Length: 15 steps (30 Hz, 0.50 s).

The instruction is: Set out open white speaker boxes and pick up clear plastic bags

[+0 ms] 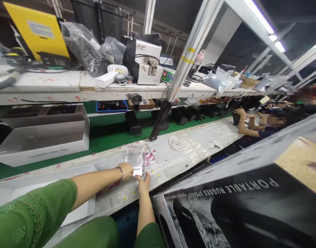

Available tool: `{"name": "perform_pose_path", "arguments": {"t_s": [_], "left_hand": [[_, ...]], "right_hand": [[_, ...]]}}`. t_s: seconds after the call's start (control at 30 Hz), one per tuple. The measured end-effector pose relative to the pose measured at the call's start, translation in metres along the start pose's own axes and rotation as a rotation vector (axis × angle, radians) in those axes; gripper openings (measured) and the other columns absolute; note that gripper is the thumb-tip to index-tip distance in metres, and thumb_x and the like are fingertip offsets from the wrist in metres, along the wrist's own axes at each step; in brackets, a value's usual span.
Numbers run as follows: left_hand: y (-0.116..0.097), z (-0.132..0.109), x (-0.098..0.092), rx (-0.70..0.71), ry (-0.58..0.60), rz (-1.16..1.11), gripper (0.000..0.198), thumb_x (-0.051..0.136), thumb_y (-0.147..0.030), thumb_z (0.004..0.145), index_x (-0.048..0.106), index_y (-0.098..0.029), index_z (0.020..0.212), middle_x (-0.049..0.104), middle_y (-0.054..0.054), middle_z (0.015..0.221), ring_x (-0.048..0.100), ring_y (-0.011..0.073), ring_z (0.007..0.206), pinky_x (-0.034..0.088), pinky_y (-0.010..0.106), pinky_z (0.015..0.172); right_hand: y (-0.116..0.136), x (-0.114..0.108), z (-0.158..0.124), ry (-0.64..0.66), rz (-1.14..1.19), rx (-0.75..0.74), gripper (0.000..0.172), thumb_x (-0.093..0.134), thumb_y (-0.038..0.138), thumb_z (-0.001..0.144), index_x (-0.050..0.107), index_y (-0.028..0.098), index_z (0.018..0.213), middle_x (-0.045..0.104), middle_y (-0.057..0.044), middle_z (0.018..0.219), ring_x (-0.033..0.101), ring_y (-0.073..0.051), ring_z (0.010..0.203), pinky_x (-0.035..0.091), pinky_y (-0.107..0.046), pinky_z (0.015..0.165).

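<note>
A small clear plastic bag (136, 158) lies on the white worktable edge (173, 162) in front of me. My left hand (126, 170), with a bracelet on the wrist, grips the bag's near left edge. My right hand (143, 181) pinches the bag's near right corner. Both arms wear green sleeves. Pink printed labels (150, 157) lie just right of the bag.
An open white box (48, 132) rides on the green conveyor (106, 137) at left; another white box (8, 193) sits by my left arm. Black speakers (133, 122) stand on the belt. A printed speaker carton (238, 206) fills the lower right. Co-workers' arms (244, 122) reach in at right.
</note>
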State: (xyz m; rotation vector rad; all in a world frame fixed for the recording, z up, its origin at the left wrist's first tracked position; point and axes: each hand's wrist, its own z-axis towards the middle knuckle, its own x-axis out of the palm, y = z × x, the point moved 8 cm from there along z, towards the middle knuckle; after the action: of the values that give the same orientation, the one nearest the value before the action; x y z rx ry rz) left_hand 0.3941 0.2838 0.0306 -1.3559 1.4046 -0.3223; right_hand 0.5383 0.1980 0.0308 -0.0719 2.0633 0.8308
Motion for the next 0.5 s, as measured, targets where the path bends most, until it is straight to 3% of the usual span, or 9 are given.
{"name": "perform_pose_path", "arguments": {"t_s": [0.17,0.33,0.5], "left_hand": [[0.015,0.002,0.010,-0.013,0.045,-0.066,0.029,0.062,-0.041,0.088,0.067,-0.013,0.083,0.067,0.002,0.079,0.064,0.0180,0.080,0.053,0.035,0.079],[0.034,-0.031,0.035,-0.038,0.088,-0.188,0.025,0.063,-0.036,0.088,0.066,-0.012,0.086,0.067,0.002,0.080,0.064,0.0156,0.077,0.053,0.034,0.078],[0.044,-0.057,0.042,-0.051,-0.001,-0.234,0.026,0.061,-0.037,0.089,0.065,-0.012,0.083,0.065,0.001,0.076,0.062,0.0143,0.072,0.053,0.032,0.073]], "right_hand": [[0.010,0.019,-0.012,0.111,0.136,-0.047,0.067,0.056,0.026,0.063,0.051,0.018,0.130,0.065,-0.009,0.119,0.058,-0.029,0.113,0.045,-0.040,0.097],[0.006,0.046,-0.048,0.254,0.165,-0.059,0.075,0.054,0.025,0.061,0.049,0.023,0.135,0.066,-0.007,0.118,0.065,-0.028,0.099,0.053,-0.035,0.070],[0.003,0.058,-0.071,0.338,0.138,-0.101,0.081,0.051,0.025,0.063,0.040,0.027,0.143,0.064,-0.007,0.125,0.064,-0.027,0.106,0.054,-0.037,0.077]]}}
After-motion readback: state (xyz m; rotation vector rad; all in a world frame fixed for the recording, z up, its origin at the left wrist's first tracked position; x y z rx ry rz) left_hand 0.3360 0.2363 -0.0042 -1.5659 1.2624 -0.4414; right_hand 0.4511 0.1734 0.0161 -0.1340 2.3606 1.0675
